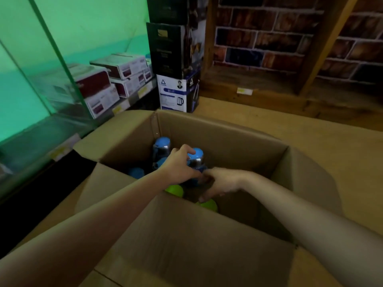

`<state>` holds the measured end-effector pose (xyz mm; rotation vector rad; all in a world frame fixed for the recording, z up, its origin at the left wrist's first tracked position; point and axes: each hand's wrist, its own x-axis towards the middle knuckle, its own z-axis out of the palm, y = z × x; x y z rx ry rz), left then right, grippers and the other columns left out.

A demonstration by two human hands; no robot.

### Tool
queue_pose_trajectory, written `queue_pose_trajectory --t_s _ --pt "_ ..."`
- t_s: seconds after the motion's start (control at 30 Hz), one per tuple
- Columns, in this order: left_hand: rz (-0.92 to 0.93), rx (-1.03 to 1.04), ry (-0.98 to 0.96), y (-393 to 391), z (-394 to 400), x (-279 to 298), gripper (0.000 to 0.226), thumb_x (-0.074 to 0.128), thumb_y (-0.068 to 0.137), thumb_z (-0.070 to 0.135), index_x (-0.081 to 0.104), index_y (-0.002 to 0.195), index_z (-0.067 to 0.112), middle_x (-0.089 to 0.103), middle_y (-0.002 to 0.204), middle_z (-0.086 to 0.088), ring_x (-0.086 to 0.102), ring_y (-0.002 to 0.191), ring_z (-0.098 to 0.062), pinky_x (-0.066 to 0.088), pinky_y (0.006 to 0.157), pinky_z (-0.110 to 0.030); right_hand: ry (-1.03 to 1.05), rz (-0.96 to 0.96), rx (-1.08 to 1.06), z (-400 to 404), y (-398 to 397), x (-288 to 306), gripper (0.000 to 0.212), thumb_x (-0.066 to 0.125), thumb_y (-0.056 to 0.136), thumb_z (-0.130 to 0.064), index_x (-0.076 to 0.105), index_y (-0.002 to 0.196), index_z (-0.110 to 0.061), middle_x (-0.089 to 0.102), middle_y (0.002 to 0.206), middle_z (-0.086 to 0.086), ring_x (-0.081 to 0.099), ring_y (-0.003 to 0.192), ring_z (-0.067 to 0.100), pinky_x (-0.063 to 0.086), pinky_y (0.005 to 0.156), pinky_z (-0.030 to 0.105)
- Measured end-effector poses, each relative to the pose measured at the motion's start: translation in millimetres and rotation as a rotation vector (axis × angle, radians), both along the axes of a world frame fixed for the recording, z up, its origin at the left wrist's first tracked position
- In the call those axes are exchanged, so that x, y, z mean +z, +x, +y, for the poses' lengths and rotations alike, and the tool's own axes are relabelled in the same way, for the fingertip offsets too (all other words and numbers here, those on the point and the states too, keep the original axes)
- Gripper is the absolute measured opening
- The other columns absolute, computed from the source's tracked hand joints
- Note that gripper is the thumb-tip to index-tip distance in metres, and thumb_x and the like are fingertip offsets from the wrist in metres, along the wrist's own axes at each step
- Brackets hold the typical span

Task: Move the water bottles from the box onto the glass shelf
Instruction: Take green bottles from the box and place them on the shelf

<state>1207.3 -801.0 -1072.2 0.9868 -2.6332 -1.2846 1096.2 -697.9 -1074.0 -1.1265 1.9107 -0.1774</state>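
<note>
At the bottom of the frame the near flap of the cardboard box lay open toward the camera, and both forearms reached over it into the middle of the picture. The left hand curled its grip around the neck of a blue-capped water bottle standing in the box, thumb on the near side. The right hand reached lower beside it, its fingers bent down into the shadow above a green-capped bottle; whether that grip had closed on anything I could not tell. Another green cap and further blue-capped bottles stood deeper in the box.

This looked like the picking-up step: bottles were being taken hold of, none yet out. The next move would call for lifting the blue-capped bottle straight up past the box wall, then carrying it toward the glass shelf at the left of the frame.

Farther off, yellow price tags were too blurred to read. A white and blue kettle carton at upper centre bore a triangle logo and a kettle drawing, its print illegible. Red and white cartons behind the glass were likewise unreadable.
</note>
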Motion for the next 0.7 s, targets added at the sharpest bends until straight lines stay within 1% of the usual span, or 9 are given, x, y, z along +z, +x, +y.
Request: queue_pose_trajectory --t_s 0.07,0.1,0.23,0.3,0.37,0.47,0.53,0.6,0.7 --pt "0.0 0.004 0.016 -3 1 -5 0.065 0.08 0.07 0.017 0.044 0.124 0.019 0.043 0.128 -0.009 0.052 0.113 -0.023 0.047 0.099 -0.039 0.09 0.036 0.078 0 2 -13 0.061 0.068 0.083 -0.024 0.041 0.138 -0.019 0.043 0.14 0.002 0.048 0.123 0.02 0.048 0.098 0.034" --pt "0.0 0.003 0.024 -4 1 -8 0.063 0.08 0.07 0.017 0.045 0.122 0.021 0.044 0.127 -0.009 0.053 0.113 -0.024 0.047 0.099 -0.04 0.121 0.047 0.11 0 3 -19 0.06 0.065 0.086 -0.021 0.039 0.14 -0.02 0.041 0.142 0.003 0.047 0.125 0.021 0.047 0.1 0.035" --pt "0.004 -0.002 0.044 -8 0 -13 0.056 0.079 0.071 0.017 0.047 0.117 0.023 0.047 0.125 -0.009 0.055 0.111 -0.025 0.048 0.098 -0.043 0.096 0.07 0.153 -1 -3 -28 0.058 0.06 0.089 -0.018 0.037 0.141 -0.028 0.045 0.139 0.001 0.051 0.114 0.019 0.05 0.083 0.029" --pt "0.006 0.0 0.029 -10 0 -15 0.058 0.079 0.072 0.018 0.048 0.121 0.02 0.047 0.126 -0.008 0.055 0.112 -0.024 0.048 0.098 -0.041 0.03 0.099 0.119 -5 -12 -26 0.052 0.054 0.091 -0.021 0.039 0.14 -0.032 0.049 0.133 0.0 0.052 0.107 0.017 0.047 0.085 0.03" --pt "0.004 0.001 0.016 -11 -1 -15 0.059 0.078 0.073 0.02 0.048 0.123 0.019 0.047 0.127 -0.008 0.055 0.113 -0.023 0.048 0.098 -0.04 0.019 0.144 0.092 -8 -20 -25 0.049 0.048 0.093 -0.02 0.039 0.139 -0.031 0.05 0.125 0.004 0.052 0.102 0.019 0.046 0.085 0.032" --pt "0.003 0.006 0.007 -11 -1 -16 0.057 0.078 0.074 0.02 0.049 0.122 0.018 0.049 0.127 -0.01 0.055 0.113 -0.022 0.049 0.097 -0.04 0.094 0.096 0.058 -9 -25 -29 0.058 0.059 0.088 -0.023 0.035 0.14 -0.028 0.039 0.129 0.005 0.049 0.114 0.024 0.05 0.083 0.034" --pt "0.002 0.015 0.019 -10 -2 -16 0.056 0.078 0.073 0.02 0.049 0.121 0.019 0.049 0.126 -0.01 0.056 0.112 -0.022 0.049 0.096 -0.04 0.122 0.133 0.086 -8 -23 -33 0.066 0.067 0.083 -0.023 0.033 0.14 -0.028 0.036 0.132 0.005 0.046 0.117 0.024 0.051 0.08 0.032" --pt "0.0 0.012 0.016 -8 -2 -15 0.055 0.078 0.073 0.019 0.049 0.121 0.018 0.051 0.124 -0.009 0.057 0.111 -0.023 0.049 0.097 -0.041 0.093 0.167 0.118 -9 -20 -36 0.067 0.07 0.081 -0.02 0.035 0.138 -0.026 0.041 0.131 0.006 0.048 0.112 0.022 0.051 0.076 0.03" --pt "-0.017 0.001 -0.002 -4 -4 -10 0.056 0.076 0.075 0.019 0.047 0.124 0.015 0.053 0.122 -0.009 0.057 0.109 -0.023 0.048 0.097 -0.041 0.038 0.149 0.093 -11 -18 -22 0.063 0.07 0.08 -0.015 0.039 0.134 -0.025 0.039 0.119 0.003 0.048 0.101 0.019 0.05 0.057 0.023"
